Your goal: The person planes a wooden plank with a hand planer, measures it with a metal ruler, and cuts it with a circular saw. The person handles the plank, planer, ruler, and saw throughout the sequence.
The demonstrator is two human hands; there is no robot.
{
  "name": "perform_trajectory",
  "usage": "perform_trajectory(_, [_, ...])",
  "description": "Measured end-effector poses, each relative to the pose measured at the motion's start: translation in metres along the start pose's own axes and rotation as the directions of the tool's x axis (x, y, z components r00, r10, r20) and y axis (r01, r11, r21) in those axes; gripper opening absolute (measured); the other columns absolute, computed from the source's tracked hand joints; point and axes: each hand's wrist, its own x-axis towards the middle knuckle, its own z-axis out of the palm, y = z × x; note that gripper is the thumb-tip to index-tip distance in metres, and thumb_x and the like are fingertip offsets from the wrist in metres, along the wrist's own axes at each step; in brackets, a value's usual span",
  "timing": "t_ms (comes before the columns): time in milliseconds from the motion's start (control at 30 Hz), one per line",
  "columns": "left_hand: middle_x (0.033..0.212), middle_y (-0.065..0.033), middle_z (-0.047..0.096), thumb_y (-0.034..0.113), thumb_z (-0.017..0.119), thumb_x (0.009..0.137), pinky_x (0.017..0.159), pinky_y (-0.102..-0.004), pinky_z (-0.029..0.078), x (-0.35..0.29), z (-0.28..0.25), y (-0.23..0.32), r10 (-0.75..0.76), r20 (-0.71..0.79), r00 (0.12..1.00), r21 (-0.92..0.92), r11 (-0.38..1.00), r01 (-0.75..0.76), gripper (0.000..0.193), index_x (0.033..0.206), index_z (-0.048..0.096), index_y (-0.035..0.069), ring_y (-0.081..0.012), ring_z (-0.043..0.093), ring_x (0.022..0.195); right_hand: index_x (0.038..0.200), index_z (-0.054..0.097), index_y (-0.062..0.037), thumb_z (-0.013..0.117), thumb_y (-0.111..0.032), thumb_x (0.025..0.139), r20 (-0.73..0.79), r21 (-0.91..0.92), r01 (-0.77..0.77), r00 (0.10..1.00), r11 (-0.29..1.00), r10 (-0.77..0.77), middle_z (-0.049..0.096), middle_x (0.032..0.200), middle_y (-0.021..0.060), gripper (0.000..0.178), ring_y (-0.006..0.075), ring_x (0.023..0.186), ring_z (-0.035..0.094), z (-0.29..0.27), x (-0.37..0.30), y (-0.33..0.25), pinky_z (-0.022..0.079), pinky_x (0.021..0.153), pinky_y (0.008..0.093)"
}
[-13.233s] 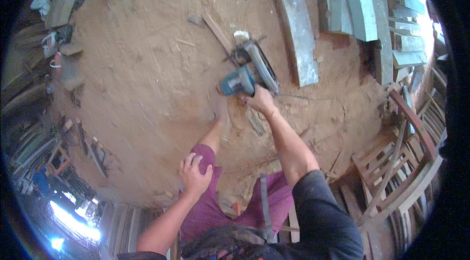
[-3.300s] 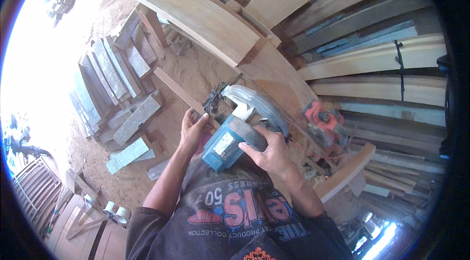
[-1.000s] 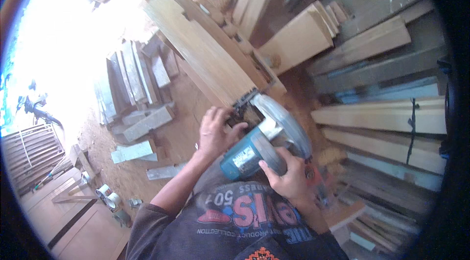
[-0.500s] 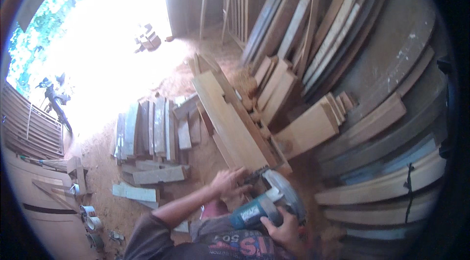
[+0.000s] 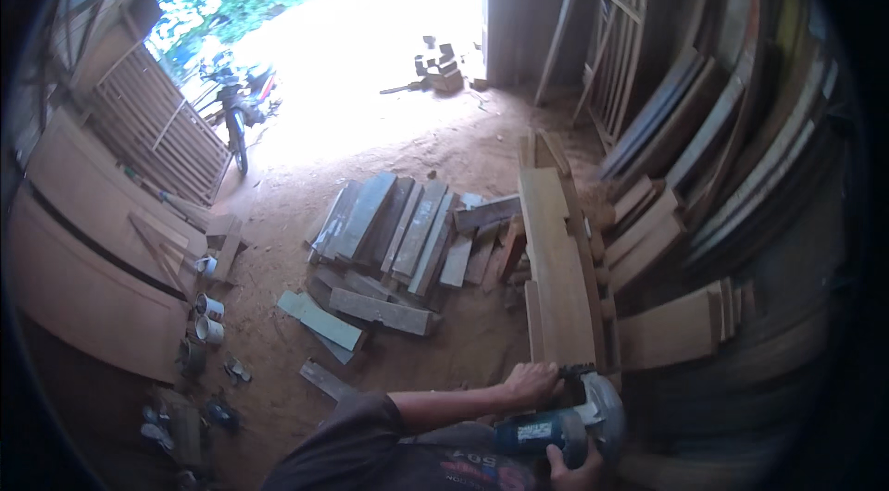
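A small pale rectangular label (image 5: pixel 531 433) sits on the blue saw body (image 5: pixel 542 434) at bottom.

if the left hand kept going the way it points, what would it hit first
The left hand points right, toward the near end of the long plank and the saw. It already seems to rest on the plank's end, so that probably comes first; depth is unclear.
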Motion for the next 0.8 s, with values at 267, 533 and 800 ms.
perform_trajectory(267, [0.114, -0.0302, 0.076, 0.039, 0.066, 0.098, 0.086, -0.0571, 0.060, 0.016, -0.001, -0.016, 0.183, 0.099, 0.978, -0.012, 0.983, -0.182, 0.051, 0.123, 0.062, -0.006, -0.0450, 0.076, 0.106, 0.138, 0.073, -0.0040, 0.084, -0.037, 0.094, 0.068, 0.020, -0.003, 0.998, 1.000, 0.002, 0.071, 0.138, 0.0252, 0.057, 0.0428, 0.133, 0.064, -0.011, -0.001, -0.013, 0.049, 0.113, 0.0471])
perform_trajectory(533, [0.110, -0.0249, 0.075, 0.037, 0.067, 0.100, 0.084, -0.0510, 0.065, 0.047, -0.050, -0.018, 0.437, 0.347, 0.830, 0.215, 0.824, -0.524, 0.045, 0.123, 0.068, -0.002, -0.0426, 0.078, 0.105, 0.136, 0.071, 0.0001, 0.087, -0.026, 0.088, 0.049, 0.269, 0.085, 0.994, 0.959, -0.102, 0.075, 0.128, 0.0226, 0.057, 0.0347, 0.123, 0.069, 0.008, 0.021, 0.005, 0.052, 0.108, 0.0432])
perform_trajectory(800, [0.115, -0.0214, 0.072, 0.036, 0.067, 0.099, 0.091, -0.0536, 0.060, 0.064, -0.070, -0.037, 0.446, 0.366, 0.817, 0.178, 0.828, -0.532, 0.045, 0.124, 0.063, 0.000, -0.0429, 0.073, 0.108, 0.115, 0.075, 0.0019, 0.072, -0.058, 0.102, 0.171, 0.479, -0.055, 0.985, 0.876, -0.032, 0.078, 0.096, 0.0162, 0.062, 0.0246, 0.094, 0.075, 0.015, 0.039, 0.016, 0.057, 0.087, 0.0400])
